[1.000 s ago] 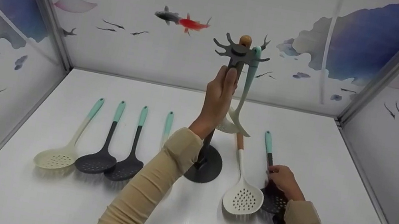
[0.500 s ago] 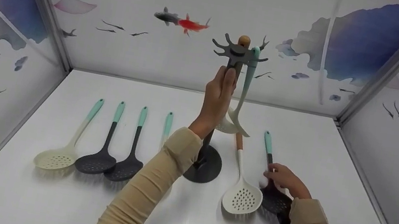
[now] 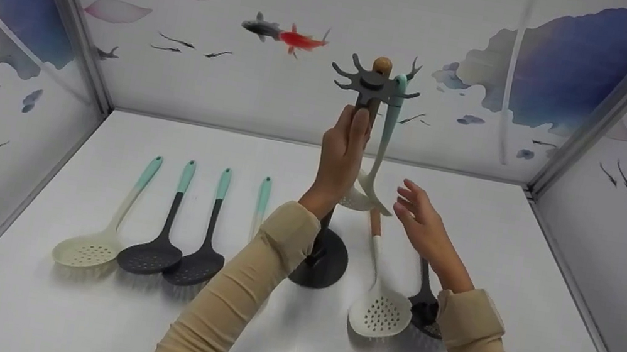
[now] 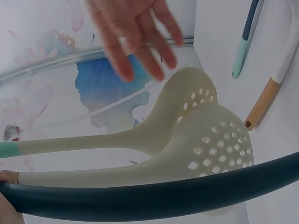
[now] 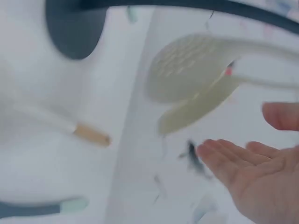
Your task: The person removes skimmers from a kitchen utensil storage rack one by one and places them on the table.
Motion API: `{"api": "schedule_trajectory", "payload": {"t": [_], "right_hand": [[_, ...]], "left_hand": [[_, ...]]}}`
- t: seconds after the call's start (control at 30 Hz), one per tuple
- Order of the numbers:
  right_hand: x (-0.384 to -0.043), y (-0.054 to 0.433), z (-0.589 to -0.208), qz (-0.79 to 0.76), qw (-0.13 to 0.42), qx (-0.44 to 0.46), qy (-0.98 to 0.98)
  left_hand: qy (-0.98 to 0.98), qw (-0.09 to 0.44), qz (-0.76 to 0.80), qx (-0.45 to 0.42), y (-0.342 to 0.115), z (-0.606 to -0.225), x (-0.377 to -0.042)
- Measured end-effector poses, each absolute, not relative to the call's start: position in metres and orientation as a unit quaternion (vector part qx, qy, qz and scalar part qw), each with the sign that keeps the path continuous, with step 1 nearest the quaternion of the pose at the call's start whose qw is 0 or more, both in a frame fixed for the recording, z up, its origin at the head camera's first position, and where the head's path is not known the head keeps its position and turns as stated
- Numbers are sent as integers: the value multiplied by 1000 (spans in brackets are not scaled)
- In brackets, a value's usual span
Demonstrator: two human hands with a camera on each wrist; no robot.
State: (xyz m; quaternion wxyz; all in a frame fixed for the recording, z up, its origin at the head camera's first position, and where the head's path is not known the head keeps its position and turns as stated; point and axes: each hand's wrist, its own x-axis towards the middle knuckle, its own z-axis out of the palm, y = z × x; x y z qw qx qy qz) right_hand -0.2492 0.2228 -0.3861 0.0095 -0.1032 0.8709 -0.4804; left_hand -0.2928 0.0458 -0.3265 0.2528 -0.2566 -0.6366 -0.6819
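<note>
My left hand (image 3: pixel 341 155) grips the upper post of a dark utensil stand (image 3: pixel 372 86), which has curved hooks and a wooden ball on top. Two cream skimmers hang from it. The nearer skimmer (image 3: pixel 391 119) has a mint handle; the other skimmer (image 4: pixel 219 149) hangs beside the post, its handle partly behind my left fingers. My right hand (image 3: pixel 428 230) is raised with fingers extended, holding nothing, just right of the hanging heads. Below it lie a white skimmer (image 3: pixel 380 311) with a wooden handle and a black skimmer (image 3: pixel 425 277), partly hidden by my right arm.
Left on the white table (image 3: pixel 14 291) lie a cream skimmer (image 3: pixel 87 253) and two black skimmers (image 3: pixel 150 257), all mint-handled. Another mint handle (image 3: pixel 264 193) shows behind my left sleeve. The stand's round base (image 3: pixel 330 265) rests mid-table. Printed panels (image 3: pixel 177 77) enclose the back and sides.
My right hand has let go of the black skimmer on the right and moved up and left toward the hanging skimmers, fingers opening. My left hand stays on the stand.
</note>
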Motion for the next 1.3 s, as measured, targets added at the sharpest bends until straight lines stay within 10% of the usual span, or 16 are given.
{"api": "schedule_trajectory", "payload": {"t": [1.3], "right_hand": [[-278, 187, -347, -512, -176, -145, 828]], "left_hand": [[-655, 253, -671, -239, 47, -328, -293]]}}
